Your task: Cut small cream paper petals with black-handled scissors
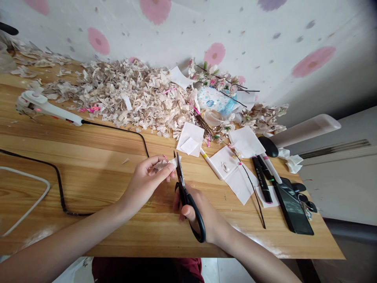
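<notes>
Between the thumb and fingers of my left hand (151, 173) is a small piece of whitish paper (161, 164), partly hidden by the fingers. My right hand (203, 214) grips a pair of black-handled scissors (186, 192), thumb and fingers in the loops. The blades point away from me, slightly parted, right beside the paper's right end. Whether they touch it I cannot tell. Beyond the hands lie a white square sheet (191, 135) with a smaller one on it and a capped white marker (211, 163). A brown stem (251, 184) with small pink bits lies to the right.
A large heap of pale paper scraps (132, 90) runs along the wall. A white glue gun (50, 106) with a black cord lies left. Artificial blossom branches (218, 78), black markers (261, 181), a phone (296, 208) and a white lamp-like bar (306, 129) are at right.
</notes>
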A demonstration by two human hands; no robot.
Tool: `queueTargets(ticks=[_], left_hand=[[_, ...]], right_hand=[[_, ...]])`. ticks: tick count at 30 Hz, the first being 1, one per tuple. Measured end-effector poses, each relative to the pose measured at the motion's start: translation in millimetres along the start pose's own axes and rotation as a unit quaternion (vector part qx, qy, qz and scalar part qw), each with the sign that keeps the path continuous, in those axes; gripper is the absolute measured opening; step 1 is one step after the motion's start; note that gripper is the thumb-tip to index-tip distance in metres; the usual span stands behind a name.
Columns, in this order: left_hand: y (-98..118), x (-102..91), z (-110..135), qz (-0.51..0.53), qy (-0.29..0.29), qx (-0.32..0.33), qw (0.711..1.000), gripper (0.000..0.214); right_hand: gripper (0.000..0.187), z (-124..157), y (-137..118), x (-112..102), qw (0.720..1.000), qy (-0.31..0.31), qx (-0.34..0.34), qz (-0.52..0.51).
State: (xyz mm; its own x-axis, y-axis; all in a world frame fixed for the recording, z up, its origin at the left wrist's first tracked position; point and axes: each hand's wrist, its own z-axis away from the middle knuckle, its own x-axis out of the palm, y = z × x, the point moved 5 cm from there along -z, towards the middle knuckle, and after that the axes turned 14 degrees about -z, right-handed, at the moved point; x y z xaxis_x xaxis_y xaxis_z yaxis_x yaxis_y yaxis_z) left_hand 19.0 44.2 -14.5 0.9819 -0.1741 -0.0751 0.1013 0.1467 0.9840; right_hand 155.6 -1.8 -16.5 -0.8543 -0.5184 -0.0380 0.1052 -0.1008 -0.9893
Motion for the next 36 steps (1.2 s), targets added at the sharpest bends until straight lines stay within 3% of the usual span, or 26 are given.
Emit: queueTargets(ticks=[19,36], left_hand=[[-6.1,-8.9,-4.5,0.02,0.051,-0.034,0.998,0.012],[-0.6,-10.1,-7.7,0.065,-0.015,-0.063,0.996,0.014]], right_hand=[[0.071,4.5,-0.9,-6.6,1.0,-0.004,0.017,0.01],[0.068,4.5,-4.5,-13.4,0.998,-0.025,0.026,0.05]])
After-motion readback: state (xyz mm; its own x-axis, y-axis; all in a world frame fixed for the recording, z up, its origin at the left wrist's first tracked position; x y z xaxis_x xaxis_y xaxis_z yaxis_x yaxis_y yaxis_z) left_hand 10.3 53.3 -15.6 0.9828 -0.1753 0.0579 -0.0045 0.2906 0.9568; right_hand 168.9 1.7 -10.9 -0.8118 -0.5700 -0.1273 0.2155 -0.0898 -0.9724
